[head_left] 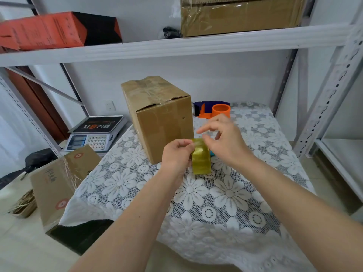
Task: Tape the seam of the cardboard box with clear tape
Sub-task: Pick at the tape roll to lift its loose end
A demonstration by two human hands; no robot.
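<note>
Your left hand [176, 154] is curled tight around the left side of the tape roll [200, 158], fingers closed on it, holding it upright on edge just above the bench [216, 203]. Your right hand [225, 140] sits at the roll's top right, fingers [206, 129] loosely spread and half open; the thumb and forefinger tips are at the roll's upper rim, but whether they pinch a tape end you cannot tell, as the clear film is hard to see. A bit of something blue [212, 153] peeks out under your right palm.

The box [161, 118] stands just behind your hands, toward the bench's back left, flaps down, its top seam already glossy with old tape. Its near corner is close to your left knuckles. To the right of the box, a dispenser [214, 109], blue and orange, rests near the back edge.

The bench wears a white lace cloth with flowers; the front and right of it lie open. A scale [96, 132] sits off the left edge, and another carton [60, 181] leans below it on the floor. A shelf [176, 46] runs overhead, carrying a red box [43, 30] and a large carton [241, 14]. Steel uprights [330, 91] close in the right side.
</note>
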